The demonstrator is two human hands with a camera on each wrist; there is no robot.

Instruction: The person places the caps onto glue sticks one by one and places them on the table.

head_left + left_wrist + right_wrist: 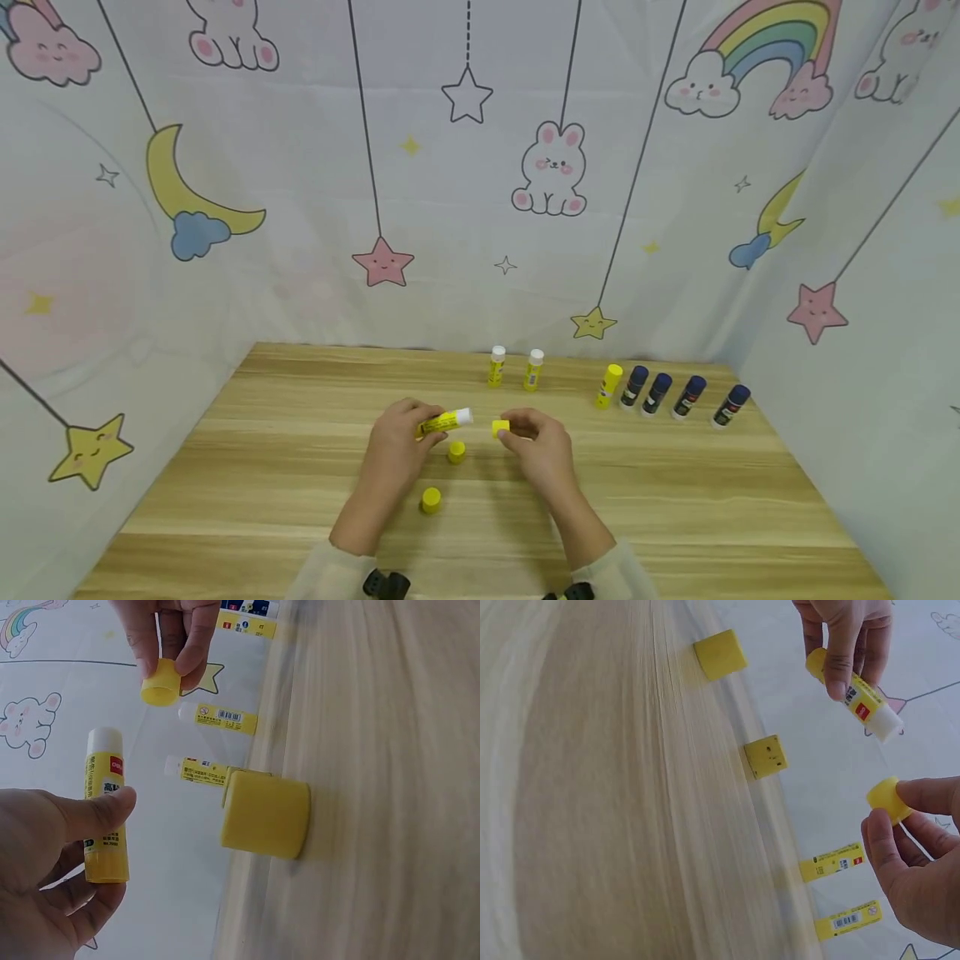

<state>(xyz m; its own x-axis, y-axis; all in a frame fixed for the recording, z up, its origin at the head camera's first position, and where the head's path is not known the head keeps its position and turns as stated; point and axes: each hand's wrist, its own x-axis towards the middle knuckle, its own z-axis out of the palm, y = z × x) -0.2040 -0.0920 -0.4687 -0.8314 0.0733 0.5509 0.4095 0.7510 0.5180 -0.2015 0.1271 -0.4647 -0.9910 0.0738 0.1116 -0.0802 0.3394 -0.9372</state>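
My left hand (401, 437) grips a yellow glue stick (444, 422) by its body, its white end bare and tilted toward the right. A yellow cap (500, 428) is pinched between the thumb and fingers of my right hand (542, 446), a short way from that white end. The left wrist view shows the cap (160, 684) with its hollow opening visible, apart from the glue stick (106, 810). Two more yellow caps stand on the table below the hands: one cap (457, 452) just under the glue stick, another cap (431, 500) nearer to me.
Two uncapped yellow glue sticks with white tops, one left (497, 367) and one right (533, 370), stand at the back of the wooden table (300, 400). Farther right are a capped yellow glue stick (609, 387) and several dark-blue-capped sticks (656, 395). A patterned curtain (315, 208) hangs behind.
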